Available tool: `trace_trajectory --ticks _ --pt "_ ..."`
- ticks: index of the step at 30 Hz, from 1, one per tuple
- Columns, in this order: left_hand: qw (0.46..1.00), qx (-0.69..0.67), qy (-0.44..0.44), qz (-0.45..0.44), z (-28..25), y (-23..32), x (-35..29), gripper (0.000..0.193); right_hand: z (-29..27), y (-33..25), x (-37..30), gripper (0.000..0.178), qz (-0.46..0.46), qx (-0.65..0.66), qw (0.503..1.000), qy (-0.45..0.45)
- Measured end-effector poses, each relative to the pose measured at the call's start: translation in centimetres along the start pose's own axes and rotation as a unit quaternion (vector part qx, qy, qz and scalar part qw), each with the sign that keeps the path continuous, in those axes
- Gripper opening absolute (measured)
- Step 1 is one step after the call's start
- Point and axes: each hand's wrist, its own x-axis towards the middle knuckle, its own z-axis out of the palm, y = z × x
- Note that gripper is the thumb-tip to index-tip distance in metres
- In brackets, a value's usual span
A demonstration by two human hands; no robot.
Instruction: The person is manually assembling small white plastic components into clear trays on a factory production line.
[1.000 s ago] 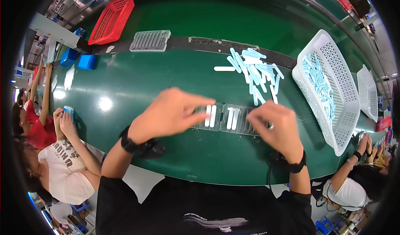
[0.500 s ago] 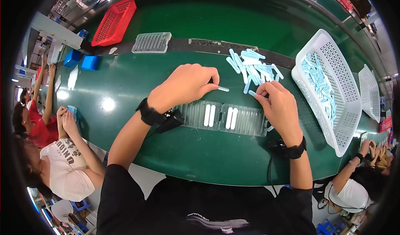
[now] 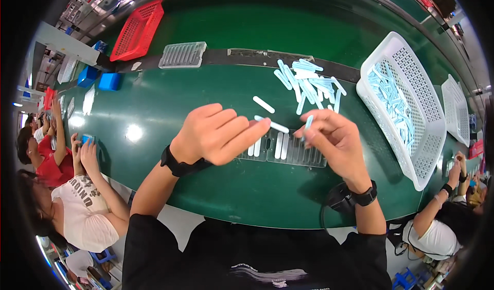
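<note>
My left hand (image 3: 216,135) is closed, thumb and forefinger pinching a slim, round-ended pale stick (image 3: 278,127) above a clear slotted plastic tray (image 3: 301,155). Facing it, my right hand (image 3: 334,143) grips a light-blue stick (image 3: 309,121) upright between thumb and fingers. Two white sticks (image 3: 281,146) lie side by side in the tray's middle slots, with more white sticks (image 3: 254,149) to their left, partly covered by my left hand. Beyond my hands a single white stick (image 3: 263,104) rests on the green table. A loose pile of light-blue sticks (image 3: 307,86) lies farther back.
A white perforated basket (image 3: 427,110) of blue sticks stands on the right. An empty clear tray (image 3: 182,56) and a red basket (image 3: 136,30) sit at the back left, near blue boxes (image 3: 109,81). Other people work at both sides.
My left hand has come nearer and turned, now over the tray. A white stick lies on the table where none lay before. My right hand has drawn back from the pile with its stick.
</note>
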Motion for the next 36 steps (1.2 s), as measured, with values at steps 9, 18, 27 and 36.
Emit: trace_trajectory --ticks 9,18,27,36 --pt "0.999 -0.014 0.019 0.028 -0.4 1.2 0.0 0.031 1.6 -0.1 -0.5 0.022 0.045 0.099 0.992 -0.061" --pt "0.999 -0.026 0.029 0.016 -0.3 1.3 -0.8 0.032 1.8 -0.2 -0.5 0.023 0.049 0.097 0.993 -0.041" --pt "0.999 -0.007 0.044 0.026 -1.0 2.0 -0.8 0.029 1.9 1.4 -0.3 0.021 0.071 0.116 0.989 -0.05" --pt "0.999 -0.002 0.043 0.021 -0.7 1.7 -0.8 0.029 2.0 1.5 -0.3 0.018 0.075 0.109 0.99 -0.043"
